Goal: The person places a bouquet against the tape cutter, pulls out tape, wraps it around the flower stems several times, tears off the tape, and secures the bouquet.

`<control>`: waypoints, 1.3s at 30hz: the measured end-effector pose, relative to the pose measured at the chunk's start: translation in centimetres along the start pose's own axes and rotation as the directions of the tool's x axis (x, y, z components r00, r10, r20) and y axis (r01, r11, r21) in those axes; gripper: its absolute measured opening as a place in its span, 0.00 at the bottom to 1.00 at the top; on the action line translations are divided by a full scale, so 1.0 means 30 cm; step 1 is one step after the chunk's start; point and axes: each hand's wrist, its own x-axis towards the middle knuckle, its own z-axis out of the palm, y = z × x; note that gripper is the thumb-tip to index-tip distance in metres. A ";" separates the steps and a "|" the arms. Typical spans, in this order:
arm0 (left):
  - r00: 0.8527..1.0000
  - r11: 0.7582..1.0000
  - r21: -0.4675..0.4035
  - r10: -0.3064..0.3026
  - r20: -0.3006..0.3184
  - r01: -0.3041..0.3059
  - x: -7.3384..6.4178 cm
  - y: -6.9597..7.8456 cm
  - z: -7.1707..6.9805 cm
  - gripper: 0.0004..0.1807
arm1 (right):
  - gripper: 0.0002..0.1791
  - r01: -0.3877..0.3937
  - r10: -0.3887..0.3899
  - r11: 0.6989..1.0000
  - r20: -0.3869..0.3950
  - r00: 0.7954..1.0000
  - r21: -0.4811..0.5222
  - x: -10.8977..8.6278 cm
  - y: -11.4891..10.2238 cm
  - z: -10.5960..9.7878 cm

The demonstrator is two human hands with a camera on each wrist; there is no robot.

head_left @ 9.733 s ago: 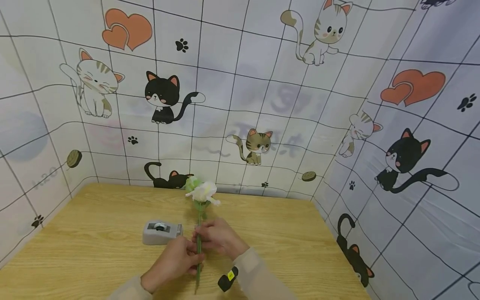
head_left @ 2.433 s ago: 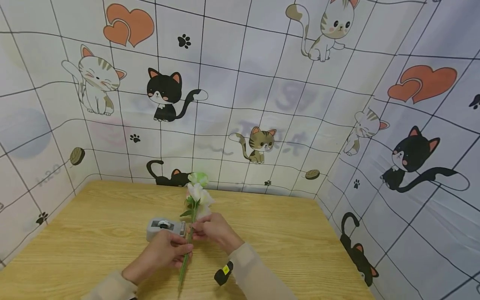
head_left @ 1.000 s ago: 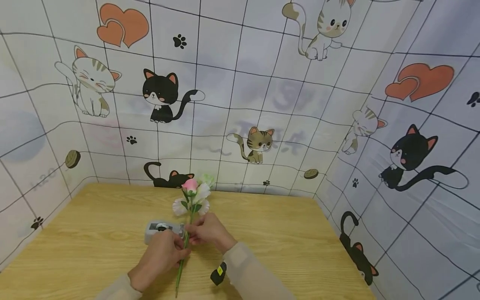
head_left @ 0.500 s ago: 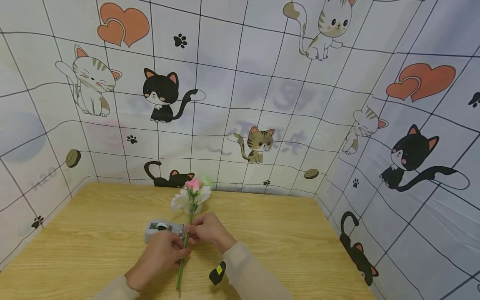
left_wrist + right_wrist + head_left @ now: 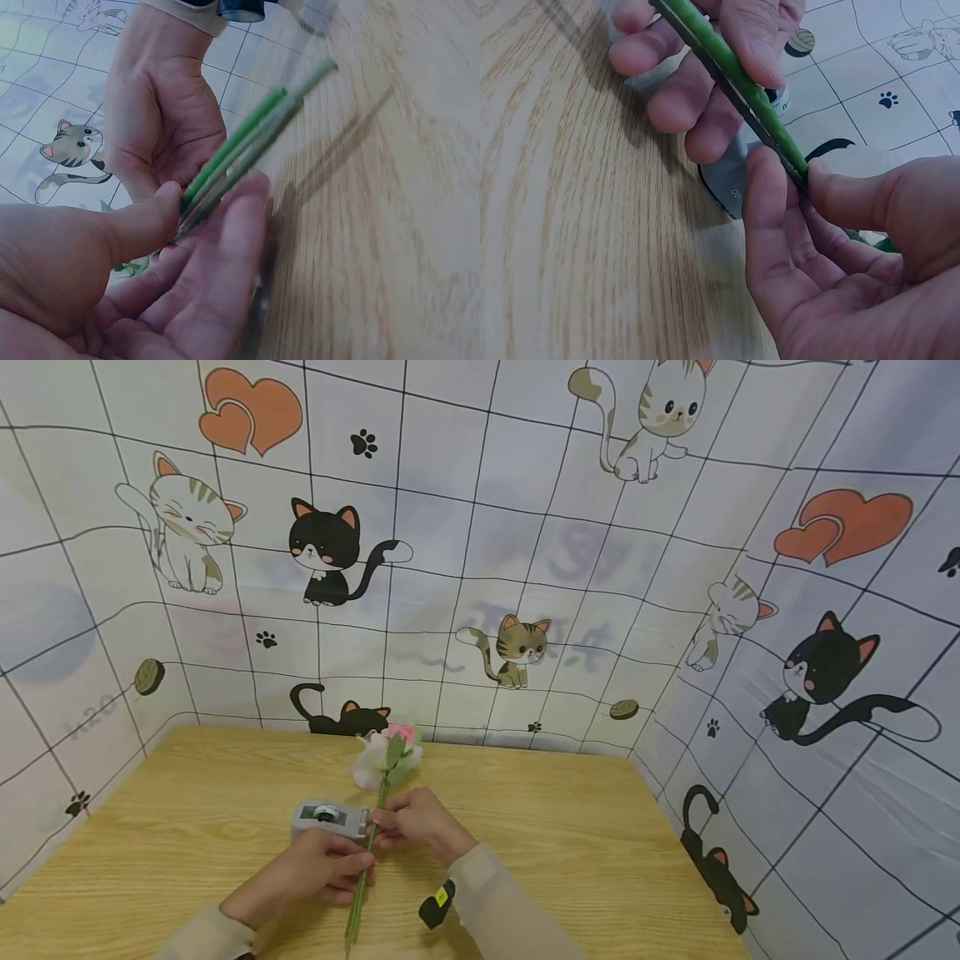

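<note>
A small bunch of flowers [image 5: 386,758], pink and white blooms with green leaves, slants over the table in the head view. Several green stems [image 5: 247,142] run together below the blooms. My right hand [image 5: 423,821] pinches them higher up, thumb against fingers. Lower down, my left hand [image 5: 311,867] holds the same stems between thumb and fingertips; its other fingers [image 5: 676,105] lie loosely beneath in the right wrist view. The cut ends stick out past the left hand. Just behind the hands sits a grey tape dispenser [image 5: 328,817], partly covered by the left hand.
The wooden table [image 5: 570,827] ends at a cloth backdrop [image 5: 450,527] printed with cats and grid lines, which also closes off both sides. A black wrist device [image 5: 437,903] with a yellow mark sits by the right sleeve.
Between the hands the bunch has turned: the pink bloom, in front at the left a second ago, now shows at the right, partly behind a leaf. The left hand has shifted slightly left.
</note>
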 end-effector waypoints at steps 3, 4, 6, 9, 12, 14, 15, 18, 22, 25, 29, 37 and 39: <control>1.000 0.999 -0.034 -0.002 0.019 0.003 0.000 -0.003 0.000 0.17 | 0.09 -0.013 0.012 1.000 0.026 1.000 0.021 0.006 0.005 -0.004; 1.000 0.999 -0.041 -0.002 0.020 0.003 0.000 -0.002 0.000 0.16 | 0.09 -0.016 0.015 0.999 0.032 0.999 0.028 0.007 0.004 -0.005; 1.000 0.999 -0.053 -0.001 0.017 0.002 -0.001 0.001 0.000 0.16 | 0.09 -0.022 0.020 0.999 0.043 0.999 0.032 0.009 0.003 -0.006; 1.000 0.998 -0.070 0.000 0.017 0.001 -0.001 0.005 -0.001 0.15 | 0.10 -0.026 0.024 0.999 0.047 0.999 0.032 0.011 0.000 -0.006; 1.000 0.997 -0.073 0.001 0.019 0.001 -0.002 0.008 -0.001 0.15 | 0.10 -0.030 0.029 0.999 0.041 0.999 0.034 0.008 -0.004 -0.005; 1.000 0.997 -0.078 -0.001 0.016 0.002 -0.003 0.010 0.000 0.15 | 0.10 -0.036 0.034 0.998 0.036 0.999 0.042 0.007 -0.005 -0.004; 1.000 0.997 -0.077 -0.001 0.014 0.002 -0.004 0.011 0.000 0.15 | 0.09 -0.037 0.035 0.998 0.034 0.999 0.051 0.005 -0.006 -0.004; 1.000 0.997 -0.072 0.002 0.005 -0.001 -0.007 0.012 0.003 0.16 | 0.09 -0.034 0.032 0.997 0.034 0.999 0.063 0.002 -0.005 -0.005; 1.000 0.998 -0.063 0.005 -0.013 -0.006 -0.011 0.014 0.006 0.15 | 0.10 -0.033 0.031 0.997 0.043 0.999 0.064 -0.002 -0.007 -0.007; 1.000 0.999 -0.053 0.008 -0.027 -0.009 -0.010 0.015 0.006 0.15 | 0.10 -0.030 0.027 0.997 0.039 0.999 0.072 -0.004 -0.010 -0.004; 0.999 0.999 -0.037 0.014 -0.039 -0.015 -0.010 0.017 0.004 0.14 | 0.10 -0.024 0.022 0.994 0.024 0.999 0.107 -0.007 -0.014 0.005; 0.994 0.999 0.031 0.031 -0.107 -0.028 -0.017 0.037 0.022 0.14 | 0.12 -0.013 0.011 0.991 0.016 1.000 0.132 -0.017 -0.020 0.007; 0.990 0.997 0.065 0.044 -0.135 -0.035 -0.019 0.041 0.030 0.14 | 0.14 -0.012 0.010 0.992 0.015 1.000 0.127 -0.018 -0.019 0.003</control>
